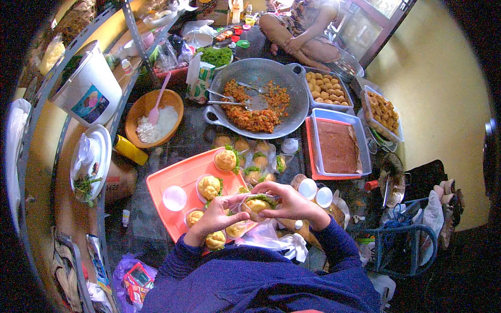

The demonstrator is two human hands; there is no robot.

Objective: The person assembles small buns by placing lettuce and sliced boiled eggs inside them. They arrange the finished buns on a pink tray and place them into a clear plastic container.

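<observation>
Between both hands, just in front of me, is a golden bun (257,205) with green lettuce in a clear plastic wrapping. My left hand (222,213) grips its left side, and my right hand (292,202) closes round its right side. Under and left of my left hand lies a coral-coloured tray or lid (163,180). On it sit several filled buns (209,187) with lettuce and a stack of pale paper cups (175,198). Beyond my hands, several wrapped buns (253,175) stand close together on the dark floor. Loose clear plastic (261,235) lies below my hands.
Ahead is a large wok (297,94) of orange filling (261,120) with spoons. Left stands an orange bowl (133,112) of white powder beside a metal shelf (112,214). Right are tubs of buns (326,88) and a brown slab (336,146). A person (308,36) sits beyond.
</observation>
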